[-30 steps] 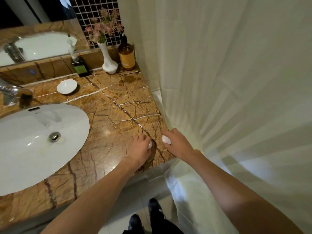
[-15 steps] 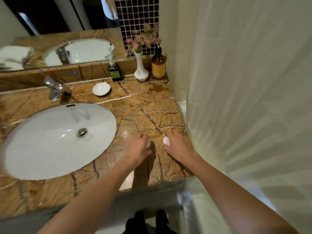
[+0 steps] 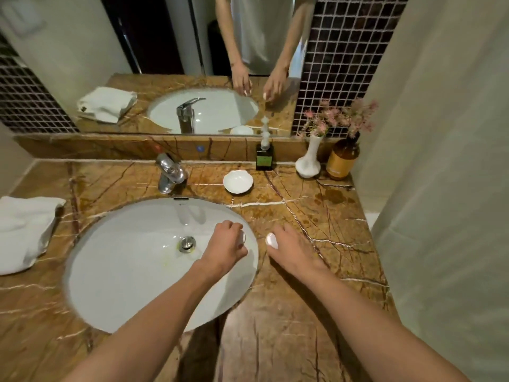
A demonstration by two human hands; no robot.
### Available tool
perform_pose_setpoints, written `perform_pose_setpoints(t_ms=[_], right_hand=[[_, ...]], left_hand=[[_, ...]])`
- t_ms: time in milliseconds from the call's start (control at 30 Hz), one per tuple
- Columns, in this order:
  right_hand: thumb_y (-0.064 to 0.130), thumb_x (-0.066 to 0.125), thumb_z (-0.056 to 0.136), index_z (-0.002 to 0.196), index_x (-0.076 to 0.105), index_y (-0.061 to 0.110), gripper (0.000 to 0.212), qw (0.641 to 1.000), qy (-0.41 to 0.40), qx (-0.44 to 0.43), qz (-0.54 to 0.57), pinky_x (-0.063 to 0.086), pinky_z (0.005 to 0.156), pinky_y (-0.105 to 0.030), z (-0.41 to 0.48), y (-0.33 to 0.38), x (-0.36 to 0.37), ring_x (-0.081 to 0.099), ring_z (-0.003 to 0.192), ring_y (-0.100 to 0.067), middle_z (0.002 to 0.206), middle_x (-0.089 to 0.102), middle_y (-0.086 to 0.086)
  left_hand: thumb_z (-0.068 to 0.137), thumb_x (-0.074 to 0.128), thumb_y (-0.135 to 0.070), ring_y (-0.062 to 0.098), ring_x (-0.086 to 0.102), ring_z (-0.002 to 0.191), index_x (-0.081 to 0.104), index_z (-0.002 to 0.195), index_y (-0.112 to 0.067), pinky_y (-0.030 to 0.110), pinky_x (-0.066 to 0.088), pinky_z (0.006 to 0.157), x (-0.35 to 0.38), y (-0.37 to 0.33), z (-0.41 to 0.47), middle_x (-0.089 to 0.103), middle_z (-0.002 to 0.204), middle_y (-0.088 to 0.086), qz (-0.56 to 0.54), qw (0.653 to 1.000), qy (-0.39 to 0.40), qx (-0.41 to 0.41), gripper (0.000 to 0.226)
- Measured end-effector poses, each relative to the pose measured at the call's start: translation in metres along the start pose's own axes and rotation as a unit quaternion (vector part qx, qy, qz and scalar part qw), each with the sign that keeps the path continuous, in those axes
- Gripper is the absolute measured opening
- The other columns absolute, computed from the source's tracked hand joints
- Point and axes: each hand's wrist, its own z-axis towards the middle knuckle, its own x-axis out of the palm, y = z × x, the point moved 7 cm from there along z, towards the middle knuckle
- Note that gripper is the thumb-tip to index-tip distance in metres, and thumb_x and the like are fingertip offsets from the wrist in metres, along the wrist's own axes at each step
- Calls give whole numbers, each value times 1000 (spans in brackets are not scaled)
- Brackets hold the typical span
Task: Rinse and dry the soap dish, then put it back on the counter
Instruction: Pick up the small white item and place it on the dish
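head view: brown veined marble counter (image 3: 316, 216), white oval sink (image 3: 124, 271), wall mirror (image 3: 165, 51)

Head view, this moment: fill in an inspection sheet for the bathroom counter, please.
Surface: brown veined marble counter with a darker patch near the amber bottle.
Job's things: white soap dish behind the sink, right of the faucet; folded white towel at far left.
Clutter: dark dispenser bottle, white vase of pink flowers.
Hands: left hand over the basin; right hand on the counter; neither visibly holds anything.
Cables: nothing seen.
Surroundings: mirror, dark mosaic tile, pale curtain at right.
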Motion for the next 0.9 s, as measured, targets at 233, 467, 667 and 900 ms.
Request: perform_pose_setpoints(t_ms=[233,467,667,900], right_hand=[[26,61,88,124,49,12,41,1000,14,-2,25,46,91,-41,66,43,10,52,113,-31,129,47,-11],[22,62,88,126,49,14,40,999,-34,-39,14,47,90,-41,149,64,-8,52,108,-29,122,54,-9],[21,59,89,127,49,11,40,996,-15,-71,-45,43,94,-41,202,74,-5,51,112,-32,125,52,-12],[20,60,90,124,51,11,36,985,-19,-128,-114,41,93,-40,217,75,8,50,112,-29,122,55,-11]], left_hand=[[74,65,-19,30,51,99,60,105,-3,33,42,82,-20,44,46,59,105,16,-31,999,1,-25,35],[75,65,-20,27,47,99,58,100,-6,34,41,81,-34,65,92,56,105,11,-65,997,-23,-41,30],[75,65,-19,25,47,101,60,104,-9,29,36,81,-36,74,126,58,106,10,-91,994,-42,-44,31],[72,65,-17,25,48,97,60,104,-5,31,37,79,-29,86,149,57,102,10,-83,994,-36,-60,35]])
